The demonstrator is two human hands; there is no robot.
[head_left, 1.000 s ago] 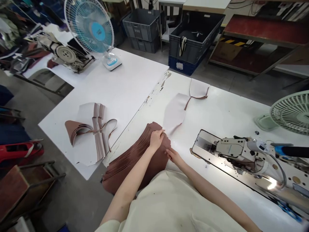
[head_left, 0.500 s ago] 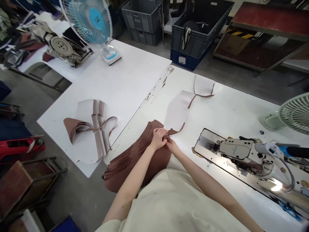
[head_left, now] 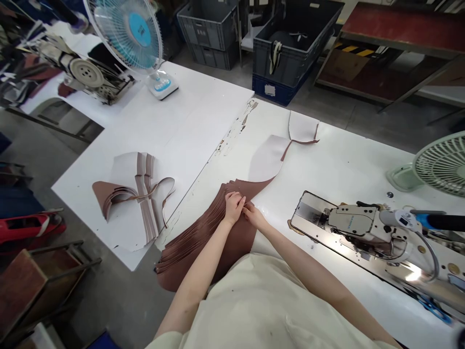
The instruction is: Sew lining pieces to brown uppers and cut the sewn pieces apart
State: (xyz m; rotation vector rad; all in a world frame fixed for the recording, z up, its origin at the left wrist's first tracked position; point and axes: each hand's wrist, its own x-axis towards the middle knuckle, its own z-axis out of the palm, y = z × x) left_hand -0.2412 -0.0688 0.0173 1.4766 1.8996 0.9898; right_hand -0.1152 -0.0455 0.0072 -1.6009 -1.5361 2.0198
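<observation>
Over a fanned stack of brown leather-like pieces (head_left: pixel 198 224), my left hand (head_left: pixel 234 207) and my right hand (head_left: pixel 255 216) meet. Fingers of both are pinched together on the edge of a brown leather piece (head_left: pixel 256 188); the exact spot they grip is partly hidden by the fingers. From there the brown piece runs up to a white-backed piece (head_left: pixel 268 155) lying on the table. Another white-backed piece (head_left: pixel 303 126) joins it at a corner, with a brown strip along its edge.
A sewing machine (head_left: pixel 352 220) stands to the right, with blue scissors (head_left: pixel 434 309) nearby. At left lies a bundle of white-backed pieces (head_left: pixel 145 208) with a brown strap. A blue fan (head_left: pixel 140 31), a green fan (head_left: pixel 445 162) and grey crates (head_left: pixel 286 60) are farther off.
Both hands have shifted slightly left, still together. More of the brown face now shows beside them, folded over the near end of the white-backed piece. The view has moved a little.
</observation>
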